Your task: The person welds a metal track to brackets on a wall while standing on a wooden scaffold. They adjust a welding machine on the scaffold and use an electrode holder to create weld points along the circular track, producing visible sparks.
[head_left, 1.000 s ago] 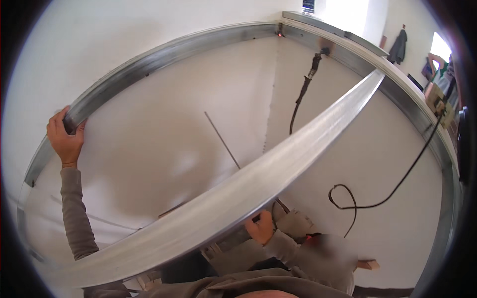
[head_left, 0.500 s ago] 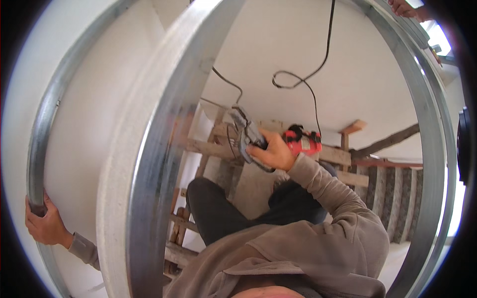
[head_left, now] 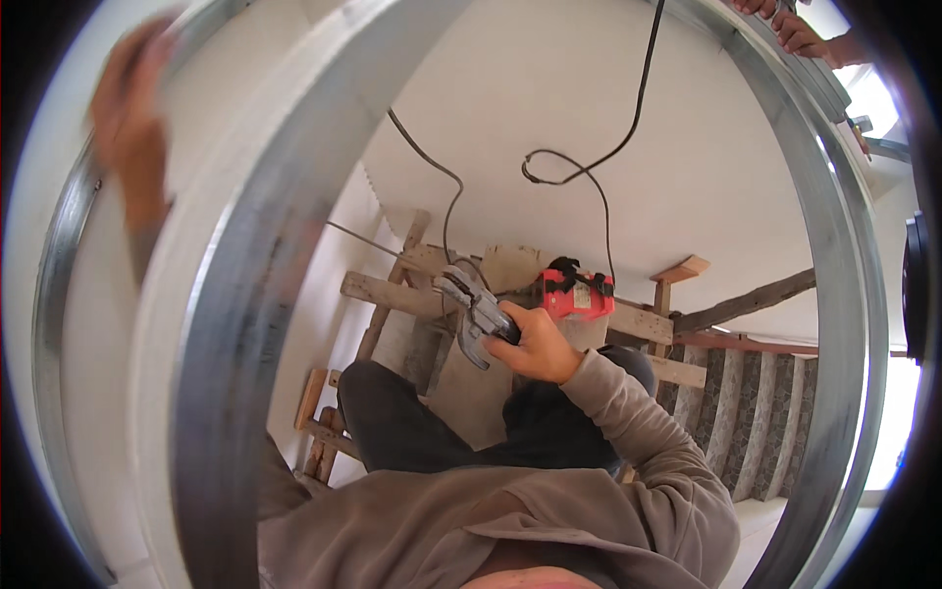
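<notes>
My right hand [head_left: 540,344] is closed round the dark handle of a grey metal clamp-like tool [head_left: 477,312], whose curved lever hangs below its body; its exact kind I cannot make out. The tool is held in front of my knees. My left hand [head_left: 134,128] is raised at the upper left, smeared by motion, close to a curved-looking galvanized metal channel [head_left: 61,265]. Whether it touches the channel I cannot tell. A wider metal channel [head_left: 245,294] runs between my two arms and hides part of my left arm.
A red box-shaped device [head_left: 579,296] with black fittings sits on wooden planks [head_left: 638,322] beyond my right hand. A black cable [head_left: 643,93] loops nearby. More metal channels [head_left: 824,245] stand at the right. Another person's hand [head_left: 800,34] grips the frame at upper right. Steps [head_left: 746,412] lie below.
My left hand has let go of the left channel lower down and moved up along it. My right hand has shifted slightly left and down with the tool.
</notes>
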Available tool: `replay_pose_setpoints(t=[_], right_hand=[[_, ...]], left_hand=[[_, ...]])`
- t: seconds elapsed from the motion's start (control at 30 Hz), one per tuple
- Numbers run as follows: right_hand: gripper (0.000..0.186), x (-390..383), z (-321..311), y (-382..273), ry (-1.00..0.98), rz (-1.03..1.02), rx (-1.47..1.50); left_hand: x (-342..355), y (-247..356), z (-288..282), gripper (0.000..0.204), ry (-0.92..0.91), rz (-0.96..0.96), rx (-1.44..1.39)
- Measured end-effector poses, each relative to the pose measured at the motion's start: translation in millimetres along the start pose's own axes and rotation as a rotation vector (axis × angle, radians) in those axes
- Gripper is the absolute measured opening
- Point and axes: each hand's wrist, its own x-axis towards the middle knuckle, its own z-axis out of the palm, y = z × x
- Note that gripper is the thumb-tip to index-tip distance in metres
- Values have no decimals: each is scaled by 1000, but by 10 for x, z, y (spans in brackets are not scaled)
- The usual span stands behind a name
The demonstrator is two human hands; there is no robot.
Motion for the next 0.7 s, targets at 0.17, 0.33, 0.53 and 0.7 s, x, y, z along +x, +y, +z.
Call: replay_pose_setpoints(t=[0.17,0.33,0.53,0.7], right_hand=[[31,-144,-103,184,-22,-56,-63],[31,-213,-142,184,-57,-36,-54],[30,-322,-120,77,-20,-72,-94],[29,-342,-143,-29,-14,-70,-113]], left_hand=[[957,76,1750,21,-241,227,-59],[1306,-121,2250,28,-609,442,11],[1286,-111,2325,28,-681,422,5],[1246,-120,2297,29,-688,405,-12]])
